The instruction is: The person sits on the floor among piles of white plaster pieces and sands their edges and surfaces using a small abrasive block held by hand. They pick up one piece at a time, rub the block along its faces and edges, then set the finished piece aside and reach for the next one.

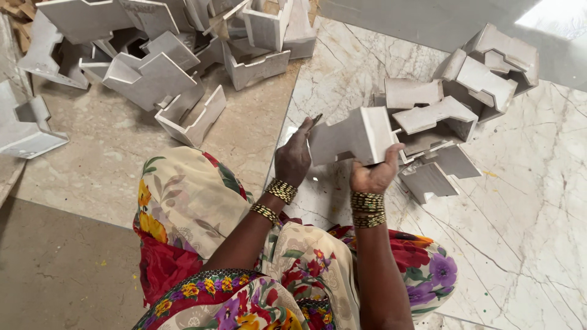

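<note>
I am seated on the floor in a floral garment, both wrists ringed with gold bangles. My right hand (374, 173) grips the lower edge of a white angular moulded piece (354, 135), holding it up off the floor. My left hand (294, 156) rests against the piece's left side and pinches a thin dark tool (315, 120) whose tip points up beside the piece. Just right of the held piece lies a pile of similar white pieces (455, 98).
A second, larger heap of the same white pieces (159, 55) spreads over the beige floor at the upper left. One lone piece (24, 128) lies at the far left edge. A veined marble slab (520, 232) covers the floor to the right.
</note>
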`<state>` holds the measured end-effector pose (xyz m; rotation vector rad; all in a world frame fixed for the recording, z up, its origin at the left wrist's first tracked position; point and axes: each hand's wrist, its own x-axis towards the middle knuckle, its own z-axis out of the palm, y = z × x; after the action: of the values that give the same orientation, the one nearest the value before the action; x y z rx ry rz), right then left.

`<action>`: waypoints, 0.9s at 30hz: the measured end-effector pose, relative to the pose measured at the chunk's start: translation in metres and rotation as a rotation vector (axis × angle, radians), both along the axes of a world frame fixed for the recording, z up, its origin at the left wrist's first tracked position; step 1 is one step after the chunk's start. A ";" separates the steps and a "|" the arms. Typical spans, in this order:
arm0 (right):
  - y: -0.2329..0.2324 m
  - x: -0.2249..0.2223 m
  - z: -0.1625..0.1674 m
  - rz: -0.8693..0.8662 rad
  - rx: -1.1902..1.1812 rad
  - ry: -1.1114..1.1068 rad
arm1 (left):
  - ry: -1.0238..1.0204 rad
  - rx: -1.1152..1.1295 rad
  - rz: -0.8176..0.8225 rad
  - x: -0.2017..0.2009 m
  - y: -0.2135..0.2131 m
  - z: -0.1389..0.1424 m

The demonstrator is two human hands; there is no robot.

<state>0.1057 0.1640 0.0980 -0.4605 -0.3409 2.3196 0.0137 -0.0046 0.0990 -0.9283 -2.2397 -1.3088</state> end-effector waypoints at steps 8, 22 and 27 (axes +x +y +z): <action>0.026 0.003 -0.021 -0.114 -0.089 -0.028 | -0.054 -0.128 -0.259 0.067 0.012 -0.024; 0.030 0.003 -0.007 -0.037 -0.011 0.069 | -0.292 -0.168 -0.076 0.016 0.013 0.000; 0.053 0.015 -0.013 -0.067 -0.089 0.173 | -0.324 -0.088 -0.216 0.065 0.013 -0.019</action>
<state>0.1207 0.2166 0.0849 -0.3069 -0.1370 2.2967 0.0791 0.0083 0.0796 -1.0806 -2.5131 -1.5624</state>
